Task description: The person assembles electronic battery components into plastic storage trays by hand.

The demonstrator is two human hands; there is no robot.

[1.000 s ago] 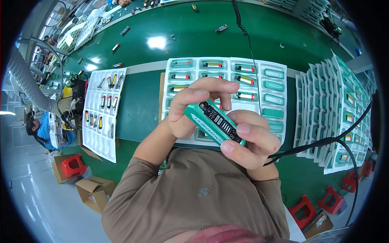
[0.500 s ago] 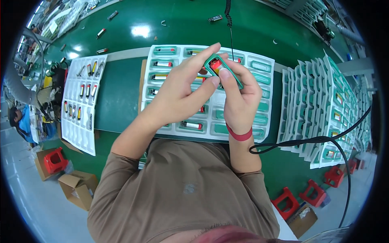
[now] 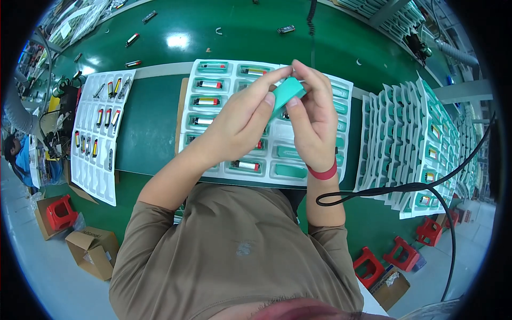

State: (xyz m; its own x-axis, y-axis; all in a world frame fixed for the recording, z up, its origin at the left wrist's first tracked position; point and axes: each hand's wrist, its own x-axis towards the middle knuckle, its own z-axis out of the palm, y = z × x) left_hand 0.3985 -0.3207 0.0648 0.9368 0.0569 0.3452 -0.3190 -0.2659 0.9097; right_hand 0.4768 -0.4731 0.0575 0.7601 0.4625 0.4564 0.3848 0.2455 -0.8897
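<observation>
Above the white tray [image 3: 226, 76], a green plastic casing [image 3: 286, 95] is pinched between my two hands, its smooth outer side showing. My left hand [image 3: 240, 114] closes on the casing's left end with thumb and fingers. Closed round the right side, my right hand [image 3: 314, 120] has its thumb against the lower edge. Whatever sits inside the casing is hidden. Below them, the tray holds rows of similar green casings [image 3: 290, 170]; several on the left contain small red-tipped cylinders [image 3: 207, 101] in white or yellow. My hands cover the tray's middle.
At left lies another white tray [image 3: 104, 178] with loose cylinders [image 3: 100, 117]. Stacked filled trays [image 3: 394, 144] lean at right, with a black cable [image 3: 373, 192] looping before them. A coiled cord [image 3: 311, 21] hangs over the green table [image 3: 240, 32], where loose cylinders [image 3: 132, 40] lie.
The casing has turned over between my hands: its open side with a red and yellow part showed before, and now its plain green outside does. The whole view has shifted slightly.
</observation>
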